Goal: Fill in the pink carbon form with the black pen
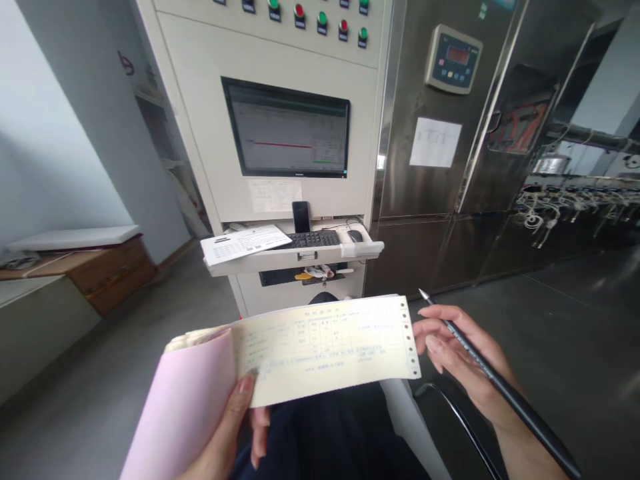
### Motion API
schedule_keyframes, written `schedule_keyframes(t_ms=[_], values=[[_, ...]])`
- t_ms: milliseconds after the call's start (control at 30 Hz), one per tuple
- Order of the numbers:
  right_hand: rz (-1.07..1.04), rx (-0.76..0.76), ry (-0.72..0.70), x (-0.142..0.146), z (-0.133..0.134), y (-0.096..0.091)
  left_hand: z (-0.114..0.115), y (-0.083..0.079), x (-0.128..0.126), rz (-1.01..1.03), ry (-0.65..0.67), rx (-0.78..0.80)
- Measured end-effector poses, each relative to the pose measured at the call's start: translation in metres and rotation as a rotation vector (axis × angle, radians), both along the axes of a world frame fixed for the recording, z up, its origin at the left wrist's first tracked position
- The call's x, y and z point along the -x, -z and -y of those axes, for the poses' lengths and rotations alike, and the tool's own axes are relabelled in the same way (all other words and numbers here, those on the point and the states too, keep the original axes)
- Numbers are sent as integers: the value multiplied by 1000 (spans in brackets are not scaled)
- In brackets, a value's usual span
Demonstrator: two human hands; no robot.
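Note:
My left hand [235, 407] is closed on a pad of printed paper forms, its thumb pressing on the face. The pad's cream sheet [325, 347] stretches out to the right, with faint printed lines and a punched strip along its right edge. A pink sheet [183, 400] curls back on the left side. Between the fingers of my right hand [465, 360] is a slim black pen [493, 377], its tip up and to the left, just off the sheet's right edge. My right fingertips are close to that edge; I cannot tell whether they touch it.
Ahead, a cabinet carries a monitor [290, 130] and push buttons. Its pulled-out drawer [295, 259] holds a keyboard [314, 239], mouse [355, 236], phone [301, 217] and printed papers [245, 244]. A steel machine with a digital display [455, 59] stands right; a wooden box [110, 270] sits left.

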State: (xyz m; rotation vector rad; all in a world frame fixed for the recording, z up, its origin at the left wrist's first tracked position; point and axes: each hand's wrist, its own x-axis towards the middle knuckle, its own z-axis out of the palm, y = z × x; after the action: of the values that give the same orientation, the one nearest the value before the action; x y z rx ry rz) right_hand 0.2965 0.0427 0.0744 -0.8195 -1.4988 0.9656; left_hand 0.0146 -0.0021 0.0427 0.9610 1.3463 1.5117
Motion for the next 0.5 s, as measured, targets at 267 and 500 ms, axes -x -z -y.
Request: schedule_keyframes(t_ms=[267, 500], values=[[239, -100, 159, -7, -2, 12, 5, -2, 3, -5, 82, -77], [385, -199, 248, -23, -9, 24, -3, 16, 15, 116, 203, -132]])
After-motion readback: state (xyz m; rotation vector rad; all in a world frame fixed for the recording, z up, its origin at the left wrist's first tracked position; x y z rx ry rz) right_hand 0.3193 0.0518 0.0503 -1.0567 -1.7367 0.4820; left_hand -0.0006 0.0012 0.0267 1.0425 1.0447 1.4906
